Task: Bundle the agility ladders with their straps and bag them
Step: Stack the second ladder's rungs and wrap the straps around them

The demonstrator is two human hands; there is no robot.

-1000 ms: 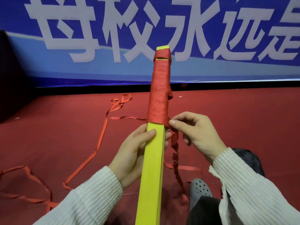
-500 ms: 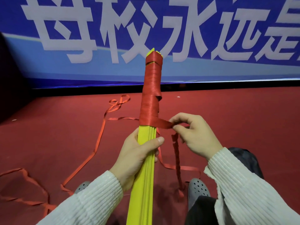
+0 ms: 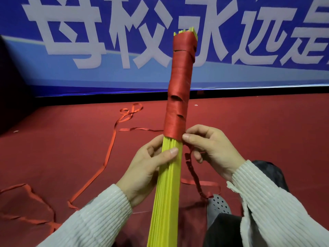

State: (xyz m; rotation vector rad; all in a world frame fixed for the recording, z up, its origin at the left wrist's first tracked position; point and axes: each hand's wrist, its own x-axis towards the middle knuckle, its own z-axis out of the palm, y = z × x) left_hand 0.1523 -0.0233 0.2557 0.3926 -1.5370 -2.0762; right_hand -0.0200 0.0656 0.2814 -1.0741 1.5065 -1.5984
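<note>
Yellow rung bundle half-wrapped in red strap, held over a red carpet

Red carpet (image 3: 249, 125) runs to a blue banner (image 3: 106, 72); loose strap (image 3: 108, 154) trails left, bare floor right. Left hand (image 3: 147, 168) grips the rung bundle (image 3: 169, 184); right hand (image 3: 211, 148) pinches the strap wrap (image 3: 179, 86) at its lower edge.

Large white Chinese characters across the blue banner (image 3: 124, 75) behind: 母校永远, then a character cut off at the right edge. No other readable text or numbers anywhere.
</note>
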